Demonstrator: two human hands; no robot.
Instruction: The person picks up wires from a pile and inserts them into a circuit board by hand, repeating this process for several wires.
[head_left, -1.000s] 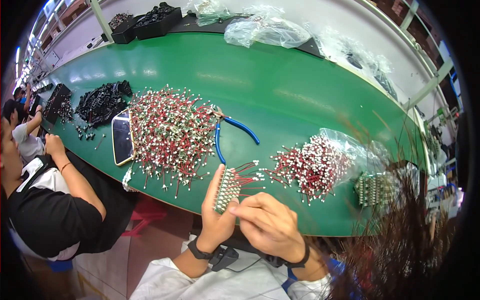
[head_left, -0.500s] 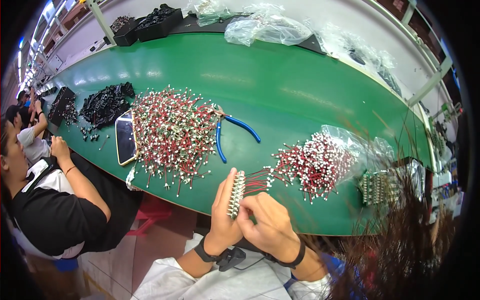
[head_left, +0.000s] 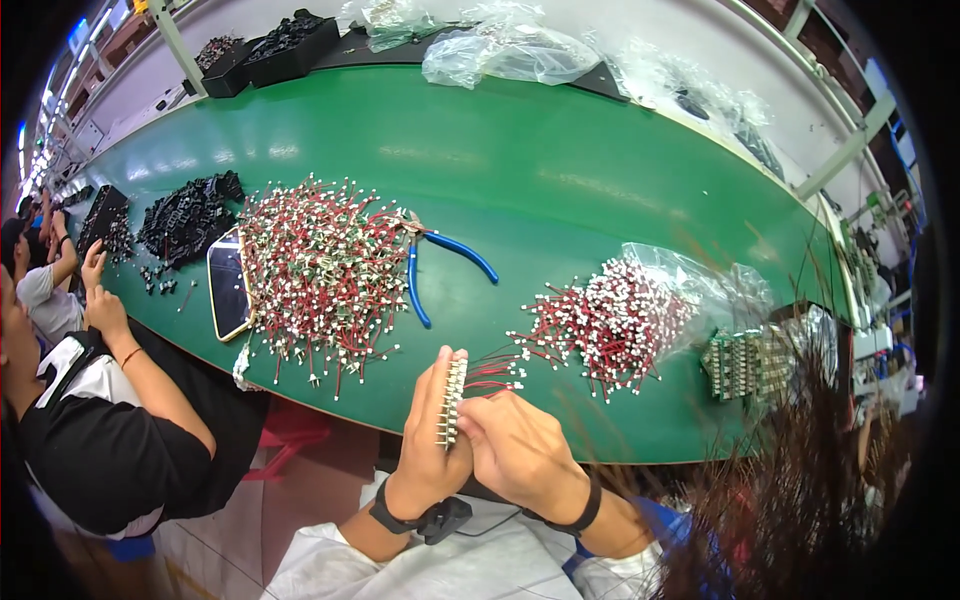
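While tight around a connector strip, left hand beside closed right hand, glossy green bench beneath, pale wall beyond.

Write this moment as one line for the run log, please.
left hand: holds connector strip | right hand: fingers at strip's edge | blue-handled pliers: on green table, beside red-wire pile

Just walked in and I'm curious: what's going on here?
A person's left hand holds up a strip of small connectors, with red wires extending to the right. The right hand is curled close to the strip's lower half; what its fingertips grip is hidden. On the green table, open pliers lie beside a big wire pile; a smaller wire pile sits farther right.
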